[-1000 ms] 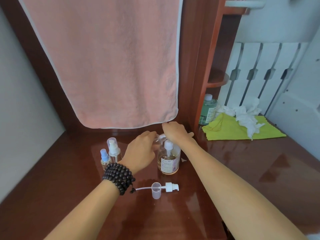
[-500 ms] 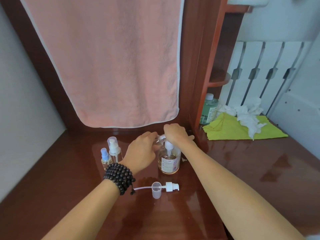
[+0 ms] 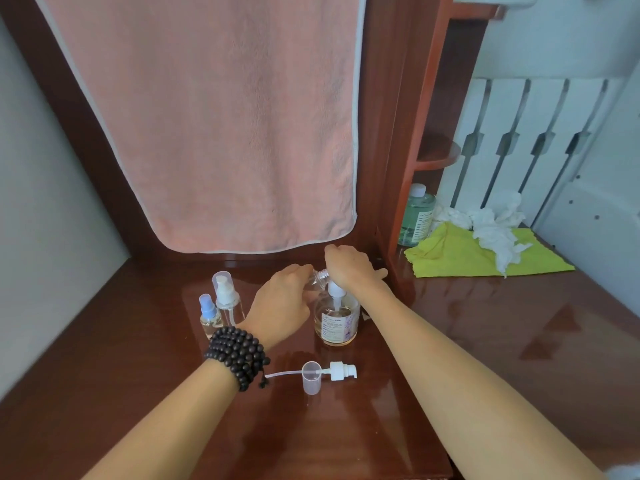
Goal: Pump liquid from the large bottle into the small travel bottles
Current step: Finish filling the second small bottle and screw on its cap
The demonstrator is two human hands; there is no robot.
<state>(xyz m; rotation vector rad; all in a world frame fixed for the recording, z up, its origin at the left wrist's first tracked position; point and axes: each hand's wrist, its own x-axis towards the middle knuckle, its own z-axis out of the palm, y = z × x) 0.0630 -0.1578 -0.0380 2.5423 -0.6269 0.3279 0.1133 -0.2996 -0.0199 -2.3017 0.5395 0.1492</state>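
The large clear bottle (image 3: 335,323) with amber liquid and a flowered label stands mid-desk. My right hand (image 3: 348,266) lies over the top of its white pump. My left hand (image 3: 282,303), with a black bead bracelet on the wrist, holds a small clear travel bottle (image 3: 319,278) tilted with its threaded neck up against the pump. Two more small bottles stand to the left: one with a white pump under a clear cap (image 3: 225,299) and one with a blue sprayer (image 3: 209,315). A loose small pump with its tube (image 3: 341,371) and a clear cap (image 3: 311,377) lie in front.
A pink towel (image 3: 221,126) hangs over the back of the wooden desk (image 3: 485,341). To the right are a wooden shelf post (image 3: 412,161), a green bottle (image 3: 416,216), a yellow-green cloth (image 3: 478,254) and crumpled white tissues (image 3: 495,230).
Both hands have stayed at the pump with the small bottle's neck against it. The view has shifted only slightly.
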